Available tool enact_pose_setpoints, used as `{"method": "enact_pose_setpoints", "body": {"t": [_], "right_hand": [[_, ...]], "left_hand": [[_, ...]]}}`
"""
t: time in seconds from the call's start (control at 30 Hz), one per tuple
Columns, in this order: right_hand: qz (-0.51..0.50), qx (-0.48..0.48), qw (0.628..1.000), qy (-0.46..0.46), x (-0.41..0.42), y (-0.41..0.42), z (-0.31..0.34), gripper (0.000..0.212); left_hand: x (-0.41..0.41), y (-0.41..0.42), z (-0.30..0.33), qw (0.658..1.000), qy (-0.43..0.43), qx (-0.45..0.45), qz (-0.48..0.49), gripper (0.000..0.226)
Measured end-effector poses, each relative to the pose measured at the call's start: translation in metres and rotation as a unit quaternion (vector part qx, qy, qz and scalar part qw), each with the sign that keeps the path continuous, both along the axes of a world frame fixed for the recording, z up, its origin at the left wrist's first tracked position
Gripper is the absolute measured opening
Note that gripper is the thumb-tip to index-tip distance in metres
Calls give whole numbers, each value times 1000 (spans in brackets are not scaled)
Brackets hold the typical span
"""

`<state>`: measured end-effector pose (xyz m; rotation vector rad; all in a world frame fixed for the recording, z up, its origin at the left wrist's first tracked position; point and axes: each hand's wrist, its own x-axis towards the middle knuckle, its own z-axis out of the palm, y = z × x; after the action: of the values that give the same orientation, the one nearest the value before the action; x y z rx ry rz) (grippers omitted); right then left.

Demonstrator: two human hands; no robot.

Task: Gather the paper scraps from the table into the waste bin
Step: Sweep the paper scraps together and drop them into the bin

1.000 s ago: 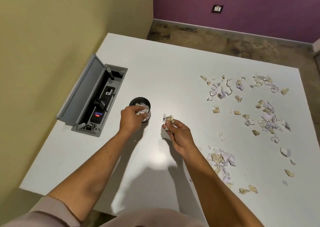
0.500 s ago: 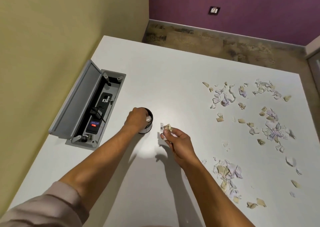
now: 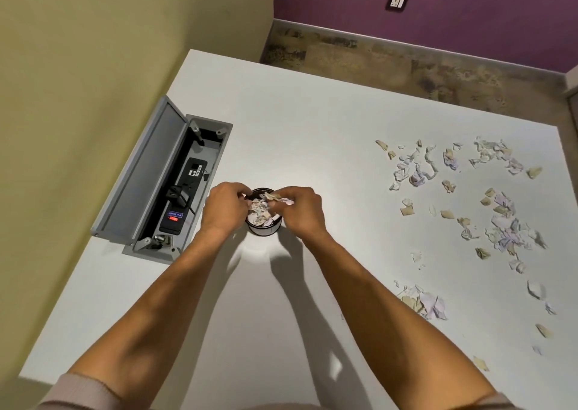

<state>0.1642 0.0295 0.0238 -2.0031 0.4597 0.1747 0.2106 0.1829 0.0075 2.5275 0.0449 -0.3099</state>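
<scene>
A small round black waste bin (image 3: 264, 230) stands on the white table (image 3: 297, 122), filled with torn paper. My left hand (image 3: 224, 210) rests against the bin's left rim, fingers curled over the opening. My right hand (image 3: 298, 210) is at the right rim, pinching a few paper scraps (image 3: 275, 197) just above the bin's mouth. Several loose scraps (image 3: 500, 219) in white, lilac and tan lie scattered over the right side of the table, with a small heap (image 3: 422, 305) near my right forearm.
An open grey cable box (image 3: 162, 184) with a raised lid, a power strip and plugs is set into the table left of the bin. A yellow wall runs along the left, and the floor lies beyond the far edge.
My right hand has moved left from beside the bin to over its mouth, carrying its scraps. My left hand has stayed at the bin's left rim. The camera has shifted.
</scene>
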Motion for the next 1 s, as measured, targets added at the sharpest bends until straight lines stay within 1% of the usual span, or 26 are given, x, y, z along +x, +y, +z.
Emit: {"method": "enact_pose_setpoints", "body": {"t": [0.07,0.1,0.2,0.3,0.4,0.53,0.63,0.7,0.8,1.0], "right_hand": [[74,-88,993,-4,9,10,1,12],[108,-119,987,8,13,15,0,12],[184,-179,965,50,21,30,-4,18],[259,-247,932,55,26,41,-11,10],[283,-252,923,72,30,47,-17,17],[312,-261,908,102,39,50,-17,15],[341,-267,894,119,39,49,-14,24],[360,-287,881,111,36,47,-10,26],[375,-310,870,81,35,43,0,21],[351,-325,877,44,36,39,12,18]], "left_hand": [[-3,2,-7,1000,11,-16,22,24],[-4,3,-10,999,21,-33,35,24],[-6,6,-18,993,50,-80,66,21],[-7,10,-23,985,71,-131,85,16],[-5,13,-27,970,102,-193,105,10],[-4,15,-27,962,115,-222,107,10],[-5,15,-26,959,112,-235,115,13],[-6,15,-25,958,105,-239,117,14],[-7,15,-22,957,102,-245,114,16],[-6,15,-21,953,112,-255,121,15]]}}
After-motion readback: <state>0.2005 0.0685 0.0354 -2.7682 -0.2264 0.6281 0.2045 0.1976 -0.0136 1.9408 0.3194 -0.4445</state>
